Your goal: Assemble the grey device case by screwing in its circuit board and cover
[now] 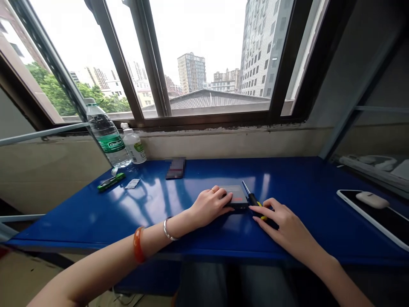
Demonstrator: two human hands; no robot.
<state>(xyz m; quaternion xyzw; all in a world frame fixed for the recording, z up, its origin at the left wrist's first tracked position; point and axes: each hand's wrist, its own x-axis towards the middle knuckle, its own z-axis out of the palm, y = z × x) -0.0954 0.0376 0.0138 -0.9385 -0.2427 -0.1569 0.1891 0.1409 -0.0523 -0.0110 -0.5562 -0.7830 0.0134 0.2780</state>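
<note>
My left hand (211, 207) grips the left part of a flat grey box (238, 195) with red marking and a dark front side. Its fingers lie over the top and its thumb runs along the near edge. Right beside the box, a screwdriver (252, 197) with a black and yellow handle lies on the blue table, its metal shaft pointing away from me. Over that handle reaches my right hand (281, 221), thumb and index finger stretched out and apart. The index fingertip is close to the box's near right corner; whether it touches is unclear.
A dark phone-like object (175, 168), blurred out, lies toward the back. At the left stand a large water bottle (110, 143) and a white bottle (134, 147), near a green tool (110, 182) and a small packet (132, 183). A tablet (367, 213) bearing a pale case (372, 199) lies right.
</note>
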